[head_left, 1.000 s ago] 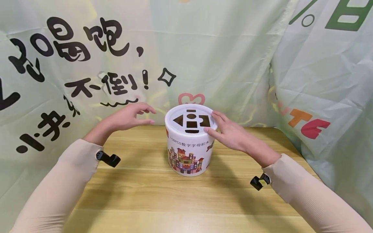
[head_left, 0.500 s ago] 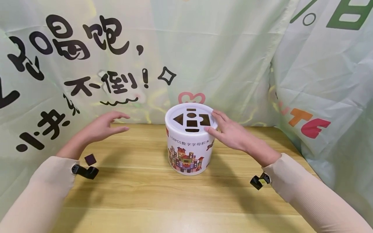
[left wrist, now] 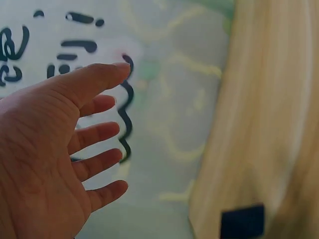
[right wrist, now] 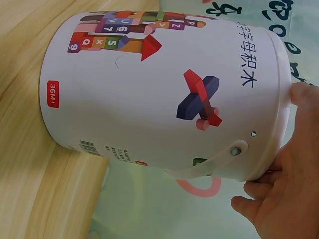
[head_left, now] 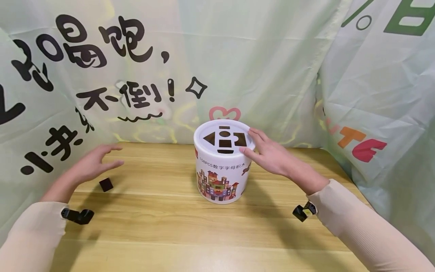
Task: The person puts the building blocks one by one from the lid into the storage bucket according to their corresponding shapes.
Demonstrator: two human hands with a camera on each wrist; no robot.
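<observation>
A white cylindrical bucket of blocks (head_left: 221,177), printed with a colourful block castle, stands upright on the wooden table (head_left: 163,226). Its lid (head_left: 207,130) has several cut-out shapes. My right hand (head_left: 268,151) rests against the lid's right rim, fingers extended, with the thumb at the front; the right wrist view shows the thumb touching the rim. A small dark cube block (head_left: 106,184) lies on the table at the left. Just up and left of it in the head view is my left hand (head_left: 90,164), raised, fingers spread loosely, holding nothing.
A pale green curtain (head_left: 272,68) with black lettering hangs behind the table and along both sides. The bucket has a white handle (right wrist: 214,164) on its side. Small black cameras sit at my left cuff (head_left: 78,216) and my right cuff (head_left: 303,211).
My left hand has moved left and down, away from the bucket toward the dark cube, which its forearm earlier hid. My right hand and the bucket have stayed in place.
</observation>
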